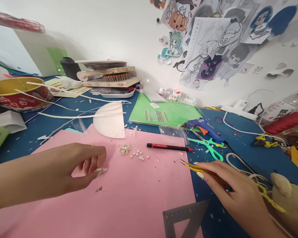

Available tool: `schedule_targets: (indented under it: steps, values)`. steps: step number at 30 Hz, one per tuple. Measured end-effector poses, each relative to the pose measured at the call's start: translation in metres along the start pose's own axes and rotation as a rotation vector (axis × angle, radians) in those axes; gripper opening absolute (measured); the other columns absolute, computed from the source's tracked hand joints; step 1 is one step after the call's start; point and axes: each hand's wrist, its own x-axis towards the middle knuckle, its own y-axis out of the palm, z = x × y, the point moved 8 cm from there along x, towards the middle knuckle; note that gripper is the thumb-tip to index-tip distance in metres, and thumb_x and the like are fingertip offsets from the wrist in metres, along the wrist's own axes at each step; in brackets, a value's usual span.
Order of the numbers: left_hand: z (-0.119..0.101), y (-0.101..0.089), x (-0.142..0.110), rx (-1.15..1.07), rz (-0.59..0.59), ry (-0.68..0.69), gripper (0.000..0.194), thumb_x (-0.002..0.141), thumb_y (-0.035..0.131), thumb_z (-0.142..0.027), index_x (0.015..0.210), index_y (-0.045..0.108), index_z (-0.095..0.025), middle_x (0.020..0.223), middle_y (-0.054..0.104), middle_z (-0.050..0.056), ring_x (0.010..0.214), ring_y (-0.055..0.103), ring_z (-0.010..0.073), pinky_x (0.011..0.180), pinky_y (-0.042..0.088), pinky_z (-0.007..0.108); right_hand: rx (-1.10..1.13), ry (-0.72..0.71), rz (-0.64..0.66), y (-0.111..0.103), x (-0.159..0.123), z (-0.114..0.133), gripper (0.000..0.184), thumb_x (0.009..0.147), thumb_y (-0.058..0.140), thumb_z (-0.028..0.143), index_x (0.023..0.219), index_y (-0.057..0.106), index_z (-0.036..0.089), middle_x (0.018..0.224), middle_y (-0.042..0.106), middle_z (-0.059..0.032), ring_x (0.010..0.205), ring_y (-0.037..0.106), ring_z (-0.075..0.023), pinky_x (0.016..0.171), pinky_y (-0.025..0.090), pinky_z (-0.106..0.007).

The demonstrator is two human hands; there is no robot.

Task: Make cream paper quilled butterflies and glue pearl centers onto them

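My left hand (88,165) is curled above the pink sheet (139,205), with a small whitish piece (101,170) at the tips of its thumb and forefinger. The piece is blurred, so its kind is unclear. In my right hand (228,185), gold tweezers (195,167) point left over the right edge of the sheet, their tips slightly apart. Between the hands lie a white curled-strip ornament (124,149) and several small white pearl beads (138,153). A black and red pen (169,147) lies beyond the beads.
A blue glue gun (205,128) and green scissors (210,145) lie at right. A dark set square (183,218) is near the front. White strips (81,115) reach out from a red and yellow tub (17,96). A green sheet (164,110) lies at the back.
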Motion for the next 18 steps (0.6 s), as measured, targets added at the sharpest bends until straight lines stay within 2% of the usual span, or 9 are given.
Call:
schedule_targets:
  steps: [2,5,7,10,11,12,15,16,18]
  values:
    - [0.004,0.011,0.005,-0.092,0.209,0.002,0.030,0.077,0.035,-0.038,0.067,0.060,-0.025,0.060,0.062,-0.005,0.055,0.053,0.0140,0.052,0.037,0.021,0.016,0.000,0.003,0.000,0.000,0.001,0.016,0.086,0.049,0.023,0.094,0.062,0.025,0.082,0.067,0.0008,0.073,0.065,-0.0113,0.057,0.050,-0.017]
    - [0.013,0.005,0.014,-0.077,0.309,-0.048,0.027,0.078,0.040,-0.036,0.070,0.062,-0.023,0.064,0.063,-0.003,0.058,0.054,0.0154,0.053,0.038,0.022,0.027,0.006,0.003,-0.002,0.000,0.001,0.017,0.085,0.049,0.022,0.095,0.063,0.024,0.082,0.067,0.0006,0.072,0.065,-0.0116,0.058,0.050,-0.018]
    - [0.019,-0.006,0.020,-0.023,0.273,-0.109,0.025,0.078,0.040,-0.035,0.071,0.061,-0.022,0.068,0.065,-0.002,0.062,0.056,0.0170,0.057,0.040,0.024,0.029,0.012,0.009,-0.002,0.000,0.001,0.017,0.085,0.049,0.022,0.094,0.063,0.025,0.082,0.067,0.0002,0.072,0.065,-0.0122,0.058,0.050,-0.018]
    - [0.009,-0.023,0.024,0.039,0.084,-0.122,0.030,0.083,0.037,-0.040,0.082,0.061,-0.023,0.081,0.068,0.000,0.071,0.060,0.0209,0.061,0.043,0.029,0.047,0.022,0.018,0.000,0.000,0.000,0.018,0.085,0.048,0.022,0.093,0.064,0.024,0.081,0.067,0.0001,0.072,0.064,-0.0124,0.060,0.050,-0.019]
    - [0.000,-0.024,0.023,0.051,0.009,-0.089,0.032,0.085,0.035,-0.042,0.087,0.062,-0.024,0.086,0.068,0.001,0.075,0.061,0.0219,0.063,0.044,0.030,0.059,0.026,0.022,0.001,0.000,0.000,0.018,0.085,0.048,0.022,0.093,0.064,0.024,0.080,0.066,0.0004,0.071,0.064,-0.0120,0.060,0.050,-0.019]
    - [-0.016,-0.024,0.021,0.060,-0.076,0.015,0.032,0.087,0.035,-0.041,0.095,0.061,-0.025,0.096,0.067,0.002,0.082,0.061,0.0223,0.069,0.045,0.032,0.072,0.029,0.027,0.003,0.001,0.000,0.018,0.085,0.048,0.022,0.093,0.064,0.024,0.079,0.066,0.0007,0.070,0.063,-0.0116,0.060,0.050,-0.019]
    - [-0.070,0.000,0.007,0.068,-0.182,0.413,0.033,0.089,0.038,-0.037,0.113,0.058,-0.026,0.114,0.064,0.003,0.100,0.060,0.0206,0.086,0.045,0.032,0.106,0.049,0.055,0.008,0.003,0.000,0.018,0.085,0.048,0.021,0.094,0.064,0.024,0.079,0.065,0.0013,0.070,0.063,-0.0109,0.060,0.049,-0.019]
    - [-0.082,0.013,0.001,0.085,-0.184,0.502,0.037,0.089,0.040,-0.037,0.123,0.051,-0.027,0.123,0.060,0.002,0.108,0.056,0.0215,0.092,0.043,0.032,0.114,0.059,0.068,0.010,0.003,0.000,0.019,0.085,0.048,0.020,0.094,0.064,0.024,0.079,0.065,0.0015,0.071,0.062,-0.0110,0.061,0.049,-0.019]
    - [-0.098,0.036,-0.007,0.121,-0.171,0.596,0.061,0.087,0.044,-0.047,0.140,0.026,-0.022,0.138,0.046,0.006,0.122,0.046,0.0250,0.103,0.034,0.037,0.123,0.073,0.086,0.012,0.003,-0.001,0.019,0.086,0.048,0.019,0.094,0.064,0.025,0.079,0.065,0.0013,0.072,0.062,-0.0114,0.062,0.049,-0.020]
